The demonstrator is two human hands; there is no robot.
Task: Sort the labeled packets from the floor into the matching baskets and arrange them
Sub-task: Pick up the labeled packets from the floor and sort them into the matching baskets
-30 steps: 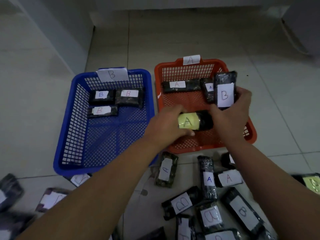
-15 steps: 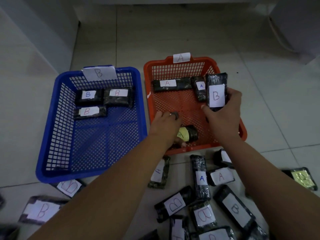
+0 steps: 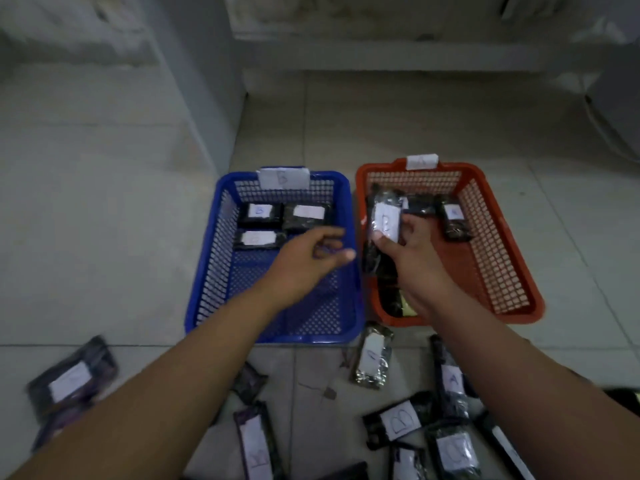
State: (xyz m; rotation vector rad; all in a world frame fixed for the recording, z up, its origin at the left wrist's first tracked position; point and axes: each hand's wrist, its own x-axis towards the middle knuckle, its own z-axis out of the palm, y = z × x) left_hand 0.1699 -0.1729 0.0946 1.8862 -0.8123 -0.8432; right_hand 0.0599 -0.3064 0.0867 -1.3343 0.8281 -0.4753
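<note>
A blue basket [image 3: 207, 271] tagged B holds three black packets with B labels [image 3: 260, 214] at its far end. To its right stands an orange basket [image 3: 502, 271] tagged A, with A packets [image 3: 454, 218] at the back and a yellow-labeled packet [image 3: 394, 303] by its near left wall. My right hand [image 3: 412, 251] grips a black packet labeled B [image 3: 384, 223] over the orange basket's left side. My left hand [image 3: 308, 258] hovers over the blue basket, fingers apart and holding nothing.
Several labeled black packets lie on the tiled floor in front of the baskets, among them an A packet [image 3: 372, 358], a B packet [image 3: 400, 419] and one at the far left [image 3: 71, 379]. A white wall corner [image 3: 207, 98] rises behind the blue basket.
My left hand let go of the yellow-labeled packet in the orange basket and moved left over the blue basket. My right hand carried the B packet leftward. The view tilted up.
</note>
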